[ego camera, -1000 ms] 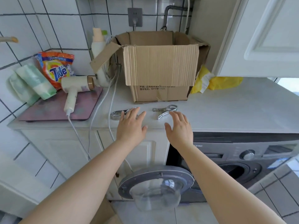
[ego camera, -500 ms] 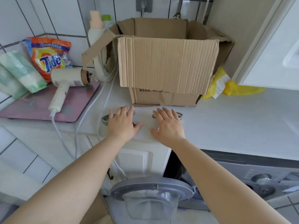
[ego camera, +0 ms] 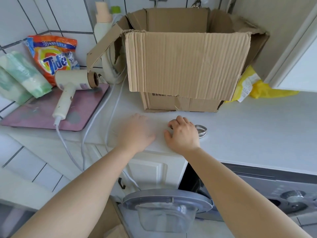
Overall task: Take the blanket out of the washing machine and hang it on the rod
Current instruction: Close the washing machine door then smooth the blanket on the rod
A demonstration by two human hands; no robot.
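Two metal clothes clips lie on the white counter (ego camera: 240, 127) in front of a cardboard box. My right hand (ego camera: 182, 134) curls its fingers round one metal clip (ego camera: 202, 130), whose looped end sticks out to the right of the hand. My left hand (ego camera: 137, 133) is blurred and lies palm down where the other clip was; that clip is hidden under it. The washing machine (ego camera: 283, 189) sits under the counter at lower right, with its round door (ego camera: 168, 201) swung open below my arms. No blanket or rod is in view.
The open cardboard box (ego camera: 187, 66) stands just behind my hands. A hair dryer (ego camera: 70, 88) lies on a pink scale (ego camera: 42, 115) at left, its white cord (ego camera: 109, 107) trailing over the counter edge. A Tide bag (ego camera: 53, 57), a bottle and yellow bags (ego camera: 267, 90) line the back.
Both hands went from reaching flat toward the clips to closing down over them. My head moved closer and looks further down at the counter.
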